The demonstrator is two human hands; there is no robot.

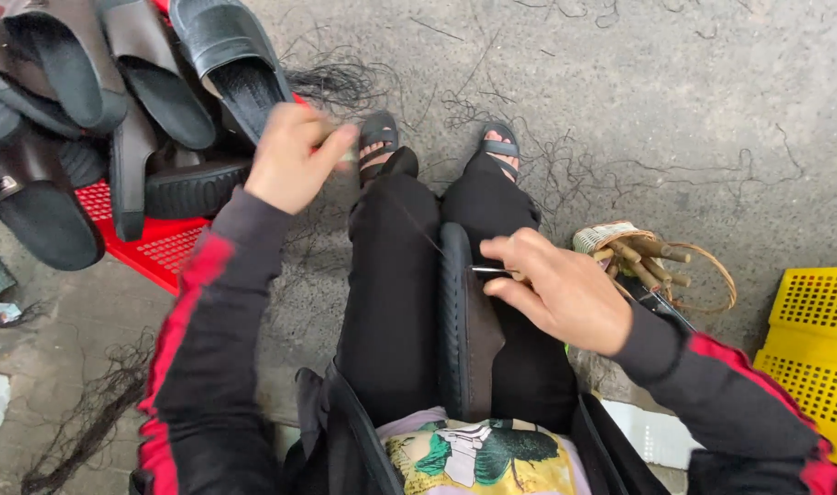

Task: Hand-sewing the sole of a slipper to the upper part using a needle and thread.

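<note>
— While the black sandal sole (464, 339) stands on edge between the knees, which hand is on it?

— Neither grips it. The right hand (561, 293) hovers just beside its ribbed rim, thumb and forefinger pinched shut on a thin metal needle (488, 269) whose tip touches the rim. The sole is long and oval, matte inside, with a grooved rubbery edge, wedged between the black trouser legs.

— And the left hand (290, 158)?

— Raised up and away from the needle grip, curled into a closed pinch. A fine dark thread (409, 218) runs taut from that pinch down to the sole's rim, close to the needle point. What exactly sits between the fingertips is too small to tell beyond the thread.

— What lies around the grips?

— Beyond the left hand, a red perforated plastic crate (157, 243) carries a heap of black slide sandals (125, 82), smooth moulded straps and textured footbeds. Just past the right hand, a small woven basket (652, 261) with a looped cane handle holds short wooden sticks. Further out from the right wrist sits a yellow perforated crate (817, 321). Loose black thread scraps (345, 82) are strewn over the rough grey concrete floor (638, 92).
</note>
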